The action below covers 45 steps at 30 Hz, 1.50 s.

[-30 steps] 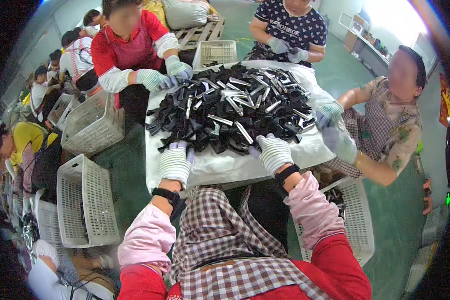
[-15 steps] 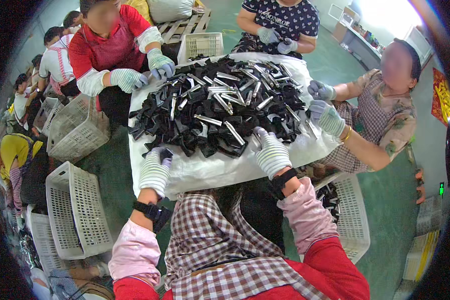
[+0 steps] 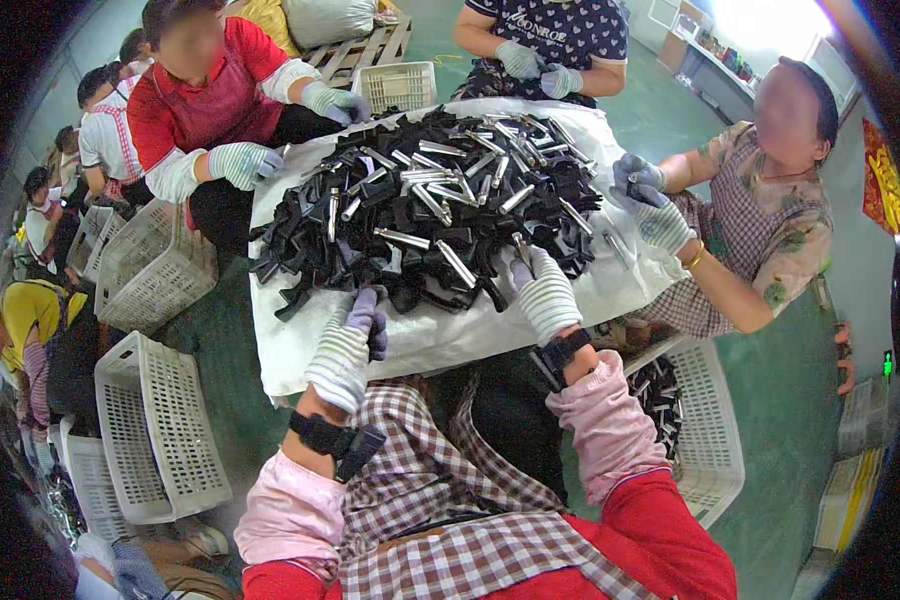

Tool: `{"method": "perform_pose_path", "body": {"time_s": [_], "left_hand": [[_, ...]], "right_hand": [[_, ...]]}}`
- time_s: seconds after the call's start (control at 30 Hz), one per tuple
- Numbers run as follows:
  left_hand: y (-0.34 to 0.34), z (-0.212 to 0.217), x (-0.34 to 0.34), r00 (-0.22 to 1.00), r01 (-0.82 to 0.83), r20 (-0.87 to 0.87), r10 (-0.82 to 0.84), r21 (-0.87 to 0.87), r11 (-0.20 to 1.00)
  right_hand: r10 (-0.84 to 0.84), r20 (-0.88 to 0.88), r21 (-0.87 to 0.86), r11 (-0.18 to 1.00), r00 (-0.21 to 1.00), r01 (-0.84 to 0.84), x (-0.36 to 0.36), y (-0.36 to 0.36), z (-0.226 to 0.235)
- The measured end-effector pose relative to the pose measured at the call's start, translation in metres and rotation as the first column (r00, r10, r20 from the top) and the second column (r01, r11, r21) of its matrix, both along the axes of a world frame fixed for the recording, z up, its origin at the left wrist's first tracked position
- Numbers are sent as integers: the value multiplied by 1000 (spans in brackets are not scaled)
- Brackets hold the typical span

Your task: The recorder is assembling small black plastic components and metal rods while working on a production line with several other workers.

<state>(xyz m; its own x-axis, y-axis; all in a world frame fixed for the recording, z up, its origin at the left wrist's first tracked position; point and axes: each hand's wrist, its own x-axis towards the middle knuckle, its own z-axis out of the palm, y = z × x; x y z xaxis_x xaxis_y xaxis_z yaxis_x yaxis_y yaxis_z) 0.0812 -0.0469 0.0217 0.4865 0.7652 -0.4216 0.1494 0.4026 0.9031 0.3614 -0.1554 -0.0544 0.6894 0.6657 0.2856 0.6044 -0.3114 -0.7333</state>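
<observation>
A heap of black plastic parts (image 3: 310, 225) and silvery metal tubes (image 3: 402, 239) covers much of a white sheet (image 3: 315, 350). My left hand (image 3: 348, 345), in a striped glove with grey fingertips, is at the heap's near edge beside black parts. Its fingers are drawn together; whatever lies between them is hidden. At the near right of the heap, my right hand (image 3: 547, 295), gloved alike, is closed on a short metal tube (image 3: 520, 246) that juts up past the fingertips.
Three people sit around the sheet: gloved hands (image 3: 245, 165) at left, others (image 3: 540, 75) at the far side, and more (image 3: 655, 205) at right. White crates (image 3: 175, 430) stand at left; another crate (image 3: 705, 430) with parts is at lower right. A pallet (image 3: 375, 45) lies behind.
My left hand has moved right and turned toward the heap; the dark piece at its fingers no longer shows. A metal tube now shows at my right fingertips.
</observation>
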Motion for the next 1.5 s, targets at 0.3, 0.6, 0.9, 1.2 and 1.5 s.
{"method": "perform_pose_path", "body": {"time_s": [0.3,0.6,0.9,1.2,1.5], "left_hand": [[-42,14,14,932,35,360,43,-208,978],[-85,32,23,991,20,130,-36,118,993],[-106,25,31,965,-220,215,150,353,909],[-84,31,10,968,242,-79,-237,534,810],[-94,23,11,993,-24,113,-19,365,931]], "right_hand": [[389,-304,135,921,870,-364,-91,-60,98],[430,53,56,900,901,-433,-135,-75,114],[428,116,-3,903,897,-430,-150,-74,116],[635,173,-308,761,753,-571,-148,-82,122],[519,-159,-128,833,840,-538,-155,-73,119]]}}
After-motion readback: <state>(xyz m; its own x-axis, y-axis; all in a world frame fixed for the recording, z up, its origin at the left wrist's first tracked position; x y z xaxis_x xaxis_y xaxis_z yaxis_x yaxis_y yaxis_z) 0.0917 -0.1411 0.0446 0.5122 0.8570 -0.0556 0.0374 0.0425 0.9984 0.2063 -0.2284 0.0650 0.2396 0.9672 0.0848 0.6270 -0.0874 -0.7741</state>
